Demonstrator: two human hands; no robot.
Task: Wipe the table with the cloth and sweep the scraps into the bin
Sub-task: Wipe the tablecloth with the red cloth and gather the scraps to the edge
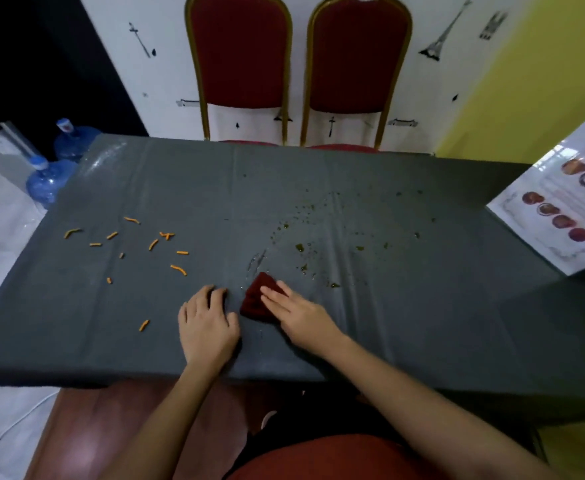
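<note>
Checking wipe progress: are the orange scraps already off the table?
No, the orange scraps lie scattered on the grey table, left of the left hand.

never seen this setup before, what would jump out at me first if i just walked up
Probably the scattered orange snack scraps on the left part of the dark grey tablecloth, bright against it. Next, the dark red folded cloth near the front edge, pressed flat under the right hand, with the left hand resting beside it. Wet greenish spill drops speckle the middle-right.
</note>
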